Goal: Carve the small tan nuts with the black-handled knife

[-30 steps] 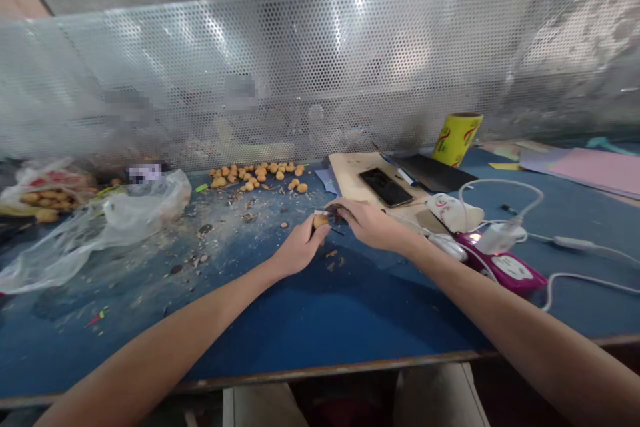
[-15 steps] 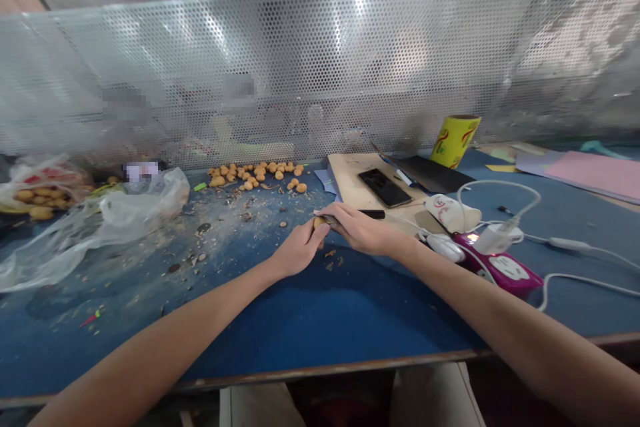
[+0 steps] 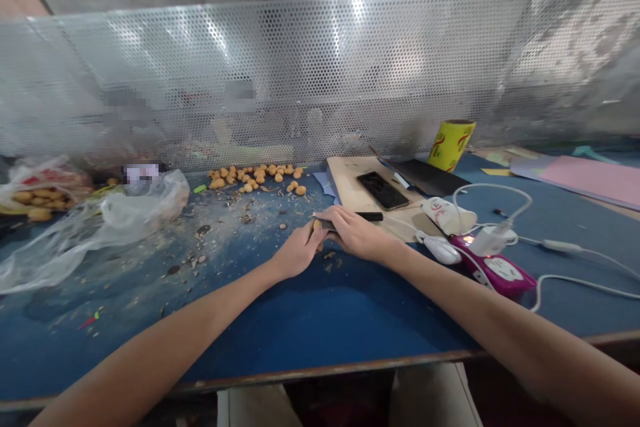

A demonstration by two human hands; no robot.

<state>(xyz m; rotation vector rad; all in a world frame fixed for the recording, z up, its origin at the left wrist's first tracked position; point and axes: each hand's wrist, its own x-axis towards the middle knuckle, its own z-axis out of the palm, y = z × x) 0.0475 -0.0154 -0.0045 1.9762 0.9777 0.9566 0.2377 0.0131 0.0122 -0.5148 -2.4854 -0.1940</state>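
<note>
Left forearm [image 3: 165, 330] enters from 7 o'clock, right forearm [image 3: 480, 307] from 4 o'clock, both bare. Left hand [image 3: 300, 250] curled, knuckles up, fingers toward 2 o'clock. Right hand [image 3: 356, 233] curled, palm down, fingers toward 9 o'clock, touching left hand.

Left forearm [image 3: 175, 320], right forearm [image 3: 475, 300] bare — left hand [image 3: 300, 250], right hand [image 3: 357, 233] bare too (pale trousers [image 3: 435, 397] at bottom of view).
</note>
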